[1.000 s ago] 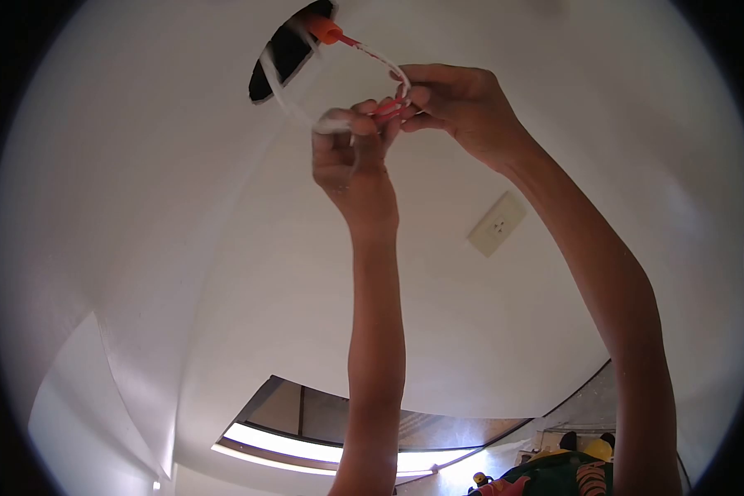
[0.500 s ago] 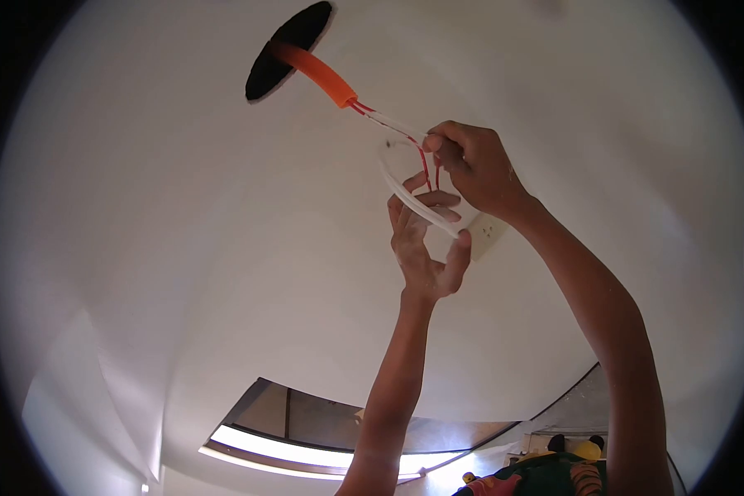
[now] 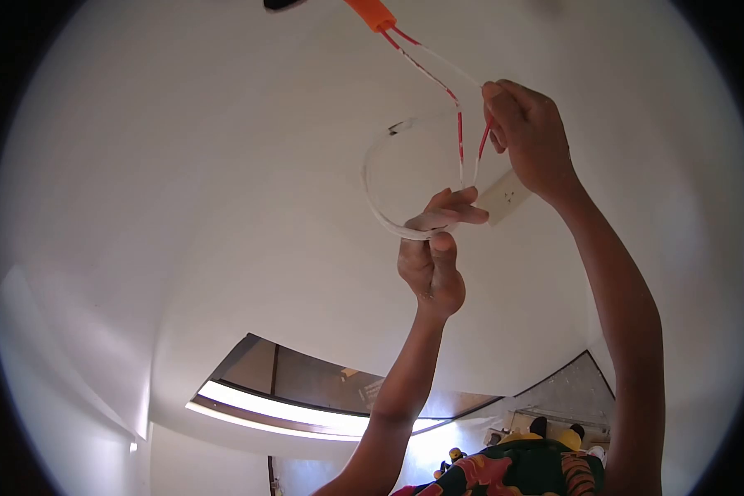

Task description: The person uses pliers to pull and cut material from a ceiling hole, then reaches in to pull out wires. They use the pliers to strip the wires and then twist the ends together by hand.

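My left hand point(image 3: 434, 260) is closed round a curved white cable point(image 3: 367, 186), thumb and fingers pinching it. From there the cable loops up to a dark-tipped end. Two red wires point(image 3: 460, 136), streaked with white, come out of an orange conduit point(image 3: 372, 12) at the top and run down to my left fingers. Up to the right, my right hand point(image 3: 531, 136) pinches one of these wires between thumb and fingers. A bent red length of it hangs below that grip, toward my left hand. The other wire hangs free between the conduit and my left hand.
A pale plate with small holes point(image 3: 507, 198) is on the white surface behind my hands. The edge of a dark round opening point(image 3: 283, 4) shows at the top. Below are a bright window strip point(image 3: 289, 411) and a colourful patterned cloth point(image 3: 512, 467).
The conduit and dark opening have shifted up in view. My right hand has moved up and right with one wire, and the two wires are now spread apart. The cable loop looks wider.
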`<state>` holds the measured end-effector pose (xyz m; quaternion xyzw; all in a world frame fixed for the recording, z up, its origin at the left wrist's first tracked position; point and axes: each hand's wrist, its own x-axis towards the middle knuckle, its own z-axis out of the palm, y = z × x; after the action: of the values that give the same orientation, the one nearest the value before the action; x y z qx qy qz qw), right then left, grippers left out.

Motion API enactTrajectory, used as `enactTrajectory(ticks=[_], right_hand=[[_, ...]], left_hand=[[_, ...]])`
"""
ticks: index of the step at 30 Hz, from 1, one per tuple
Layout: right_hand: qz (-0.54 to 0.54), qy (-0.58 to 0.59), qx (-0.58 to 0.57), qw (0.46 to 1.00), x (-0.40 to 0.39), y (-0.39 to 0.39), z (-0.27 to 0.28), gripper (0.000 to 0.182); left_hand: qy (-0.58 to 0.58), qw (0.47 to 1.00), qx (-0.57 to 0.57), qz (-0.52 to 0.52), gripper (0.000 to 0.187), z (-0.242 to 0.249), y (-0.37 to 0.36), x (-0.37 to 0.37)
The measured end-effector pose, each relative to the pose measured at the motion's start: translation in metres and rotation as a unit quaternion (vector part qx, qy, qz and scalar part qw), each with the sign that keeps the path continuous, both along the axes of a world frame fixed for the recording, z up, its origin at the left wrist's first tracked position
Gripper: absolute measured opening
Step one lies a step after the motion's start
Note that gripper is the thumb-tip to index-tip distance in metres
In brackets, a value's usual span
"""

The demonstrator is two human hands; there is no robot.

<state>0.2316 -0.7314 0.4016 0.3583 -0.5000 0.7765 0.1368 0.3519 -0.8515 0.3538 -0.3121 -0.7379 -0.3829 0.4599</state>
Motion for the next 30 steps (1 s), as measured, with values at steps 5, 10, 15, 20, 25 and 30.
enactTrajectory(ticks=[5, 10, 15, 20, 25, 30], right_hand=[[0.188, -0.060, -0.051, 0.979, -0.004, -0.004, -0.007, 0.040], [0.141, 0.015, -0.045, 0.989, -0.006, -0.004, -0.011, 0.037], [0.117, 0.039, -0.050, 0.991, -0.003, -0.001, -0.009, 0.024], [0.096, 0.052, -0.044, 0.993, 0.002, 0.003, -0.001, 0.019], [0.005, 0.047, -0.018, 0.999, 0.011, 0.003, 0.000, 0.018], [0.082, 0.003, -0.030, 0.996, 0.009, -0.003, -0.002, 0.023]], left_hand=[[-0.036, 0.993, 0.100, -0.049, 0.024, -0.013, 0.002, 0.004], [-0.086, 0.970, 0.211, -0.081, 0.021, -0.022, 0.002, 0.009], [-0.050, 0.968, 0.213, -0.125, 0.014, -0.028, -0.002, 0.004], [-0.049, 0.971, 0.205, -0.112, 0.015, -0.030, 0.000, 0.005], [-0.052, 0.978, 0.190, -0.075, 0.010, -0.036, 0.005, 0.006], [0.009, 0.995, 0.040, 0.090, 0.015, -0.045, 0.006, 0.005]])
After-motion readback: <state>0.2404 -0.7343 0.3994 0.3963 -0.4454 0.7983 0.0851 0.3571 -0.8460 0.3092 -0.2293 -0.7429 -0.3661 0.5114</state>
